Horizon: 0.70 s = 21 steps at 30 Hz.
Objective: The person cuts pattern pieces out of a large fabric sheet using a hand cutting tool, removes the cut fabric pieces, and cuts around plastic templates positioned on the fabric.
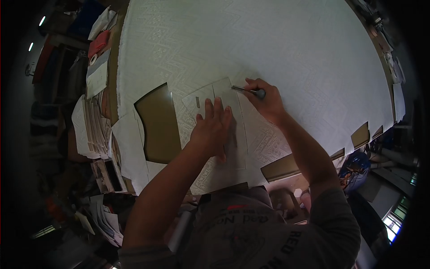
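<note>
A white sheet of embossed material (295, 85) with a zigzag pattern is spread over the table. On it lies a clear template (226, 87) with a slot near its left side. My left hand (212, 127) rests flat on this template, fingers stretched out. My right hand (266, 98) grips a knife (255, 93) with a dark, rounded handle. Its metal tip is at the template's upper right edge; whether it touches the sheet, I cannot tell. Left of my left hand, a curved cutout (159, 123) in the sheet shows the brown tabletop.
Stacked pale pattern pieces (92, 127) lie along the table's left edge, with papers (98, 76) and a red item (99, 42) farther up. More cutouts (280, 167) run along the sheet's near edge. A blue bag (356, 168) is beside the table at the right.
</note>
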Each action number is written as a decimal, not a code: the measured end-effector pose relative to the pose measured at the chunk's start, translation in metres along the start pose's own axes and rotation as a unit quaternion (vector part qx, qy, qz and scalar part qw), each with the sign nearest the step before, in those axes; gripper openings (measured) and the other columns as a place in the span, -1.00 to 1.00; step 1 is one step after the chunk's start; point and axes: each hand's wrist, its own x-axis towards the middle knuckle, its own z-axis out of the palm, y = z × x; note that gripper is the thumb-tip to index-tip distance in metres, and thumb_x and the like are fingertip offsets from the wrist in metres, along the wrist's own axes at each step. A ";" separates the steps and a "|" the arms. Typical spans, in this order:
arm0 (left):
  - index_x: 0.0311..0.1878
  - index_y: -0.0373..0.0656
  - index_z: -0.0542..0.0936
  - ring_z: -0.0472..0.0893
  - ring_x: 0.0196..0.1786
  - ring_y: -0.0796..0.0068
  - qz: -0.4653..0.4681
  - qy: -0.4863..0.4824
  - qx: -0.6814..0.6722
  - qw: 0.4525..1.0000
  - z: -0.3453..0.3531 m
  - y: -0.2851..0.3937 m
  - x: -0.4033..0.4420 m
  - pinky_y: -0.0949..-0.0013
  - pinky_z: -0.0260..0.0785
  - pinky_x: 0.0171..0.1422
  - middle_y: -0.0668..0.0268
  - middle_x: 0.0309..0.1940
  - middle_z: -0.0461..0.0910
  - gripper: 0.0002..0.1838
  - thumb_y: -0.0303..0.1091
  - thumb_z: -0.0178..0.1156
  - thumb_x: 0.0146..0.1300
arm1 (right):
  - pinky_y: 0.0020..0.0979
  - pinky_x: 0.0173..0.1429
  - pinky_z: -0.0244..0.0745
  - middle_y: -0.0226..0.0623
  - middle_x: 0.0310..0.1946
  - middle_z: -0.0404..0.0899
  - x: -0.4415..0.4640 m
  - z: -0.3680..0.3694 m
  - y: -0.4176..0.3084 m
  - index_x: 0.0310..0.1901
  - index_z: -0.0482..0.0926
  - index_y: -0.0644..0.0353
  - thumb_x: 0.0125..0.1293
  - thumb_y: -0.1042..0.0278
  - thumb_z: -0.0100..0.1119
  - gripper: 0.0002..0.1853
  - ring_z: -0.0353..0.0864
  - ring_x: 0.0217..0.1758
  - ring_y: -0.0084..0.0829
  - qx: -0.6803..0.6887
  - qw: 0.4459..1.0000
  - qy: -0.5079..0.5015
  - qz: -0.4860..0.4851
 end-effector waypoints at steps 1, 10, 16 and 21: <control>0.63 -0.26 0.13 -0.01 0.69 -0.43 0.003 0.004 -0.002 1.000 0.001 0.000 0.000 -0.32 0.44 0.46 -0.33 0.65 -0.05 0.57 0.05 0.83 -0.50 | -0.30 0.13 0.66 -0.08 -0.13 0.81 -0.009 0.011 -0.004 -0.09 0.70 0.24 0.33 0.48 0.44 -0.84 0.82 0.05 -0.31 -0.005 1.000 0.001 -0.001; 0.63 -0.37 0.09 0.01 0.65 -0.55 0.033 0.008 0.025 0.999 0.001 -0.003 -0.004 -0.39 0.45 0.41 -0.41 0.63 -0.05 0.61 0.20 0.79 -0.46 | -0.15 -0.20 0.69 -0.14 -0.35 0.79 -0.013 0.066 -0.065 -0.18 0.67 0.17 0.29 0.35 0.45 -0.84 0.83 -0.28 -0.06 -0.199 0.946 0.215 0.137; 0.70 -0.27 0.01 -0.16 0.71 -0.50 0.009 -0.039 -0.015 0.999 0.002 -0.005 0.003 -0.46 0.32 0.49 -0.31 0.70 -0.22 0.67 0.12 0.84 -0.46 | -0.22 -0.09 0.66 -0.10 -0.26 0.79 0.014 0.073 -0.063 -0.11 0.70 0.21 0.34 0.35 0.42 -0.83 0.82 -0.20 -0.16 -0.190 0.952 0.194 0.142; 0.71 -0.22 -0.02 -0.19 0.71 -0.48 0.003 -0.040 -0.025 0.999 0.005 -0.005 0.003 -0.47 0.31 0.49 -0.31 0.71 -0.26 0.69 0.11 0.85 -0.47 | -0.25 -0.09 0.65 -0.12 -0.25 0.80 0.013 0.071 -0.063 -0.09 0.70 0.23 0.36 0.34 0.43 -0.81 0.79 -0.23 -0.23 -0.182 0.955 0.180 0.151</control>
